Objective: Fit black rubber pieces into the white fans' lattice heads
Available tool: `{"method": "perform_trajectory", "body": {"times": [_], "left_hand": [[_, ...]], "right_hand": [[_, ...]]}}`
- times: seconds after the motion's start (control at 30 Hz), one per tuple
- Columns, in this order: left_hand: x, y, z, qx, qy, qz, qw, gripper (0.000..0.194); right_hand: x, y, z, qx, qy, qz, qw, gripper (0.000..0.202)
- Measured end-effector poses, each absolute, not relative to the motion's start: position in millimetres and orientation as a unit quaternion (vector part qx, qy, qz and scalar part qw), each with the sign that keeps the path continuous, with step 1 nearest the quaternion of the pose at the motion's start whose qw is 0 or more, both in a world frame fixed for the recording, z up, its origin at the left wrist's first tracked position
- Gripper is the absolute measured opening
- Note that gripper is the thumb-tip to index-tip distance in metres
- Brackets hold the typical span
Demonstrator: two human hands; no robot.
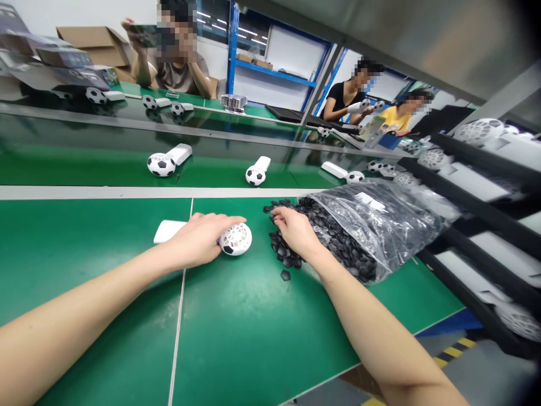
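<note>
My left hand (203,239) is closed over a white handheld fan with a football-shaped head (238,241). The fan lies on the green table; its white handle sticks out to the left from under my hand. White lattice shows on the head, with a black patch at its lower left. My right hand (295,228) reaches into loose black pentagon pieces (287,256) at the mouth of a clear plastic bag (380,225). Thumb and fingertips are pinched together among the pieces; whether one is between them is too small to make out.
Beyond a pale rail, football-patterned fans (161,164) lie spaced along a green conveyor belt (84,166). Black racks (473,211) holding white fans stand at the right. One pentagon piece (285,275) lies apart near me. Several people sit across the line.
</note>
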State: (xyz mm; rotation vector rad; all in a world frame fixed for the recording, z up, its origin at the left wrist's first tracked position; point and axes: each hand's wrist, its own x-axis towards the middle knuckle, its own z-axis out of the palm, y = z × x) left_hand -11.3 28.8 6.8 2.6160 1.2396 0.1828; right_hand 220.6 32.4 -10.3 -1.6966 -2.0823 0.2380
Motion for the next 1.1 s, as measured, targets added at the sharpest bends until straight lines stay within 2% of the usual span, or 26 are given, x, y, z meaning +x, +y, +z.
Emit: {"method": "perform_trajectory", "body": {"times": [0.07, 0.17, 0.27, 0.4, 0.53, 0.6, 0.7, 0.8, 0.9, 0.97, 1.1], "left_hand": [[-14, 31, 7, 0.902, 0.415, 0.067, 0.101, 0.07], [-16, 32, 6, 0.907, 0.399, 0.081, 0.105, 0.067], [-14, 31, 5, 0.902, 0.405, 0.085, 0.123, 0.062], [-8, 29, 5, 0.886, 0.428, 0.107, 0.14, 0.073], [-4, 27, 5, 0.879, 0.438, 0.124, 0.139, 0.063], [-3, 25, 5, 0.878, 0.439, 0.127, 0.139, 0.061], [-2, 24, 6, 0.875, 0.444, 0.138, 0.138, 0.056], [0, 23, 8, 0.871, 0.45, 0.141, 0.138, 0.051], [-1, 23, 9, 0.873, 0.447, 0.138, 0.141, 0.051], [-1, 24, 8, 0.877, 0.438, 0.136, 0.144, 0.053], [0, 24, 7, 0.89, 0.408, 0.114, 0.168, 0.059]], "right_hand": [[214, 26, -8, -0.562, -0.741, 0.216, 0.297, 0.015], [199, 13, -3, -0.491, -0.718, 0.352, 0.346, 0.009], [187, 2, 1, -0.446, -0.745, 0.344, 0.356, 0.005], [181, -3, -2, -0.424, -0.779, 0.292, 0.358, 0.008], [181, -2, -7, -0.412, -0.787, 0.26, 0.379, 0.007], [181, 0, -10, -0.428, -0.761, 0.307, 0.379, 0.014], [178, 3, -17, -0.421, -0.684, 0.455, 0.384, 0.033], [173, 3, -21, -0.398, -0.636, 0.527, 0.399, 0.036], [174, 8, -21, -0.407, -0.652, 0.506, 0.392, 0.032], [180, 16, -19, -0.435, -0.693, 0.441, 0.369, 0.021], [205, 36, -17, -0.569, -0.77, 0.098, 0.271, 0.015]]}}
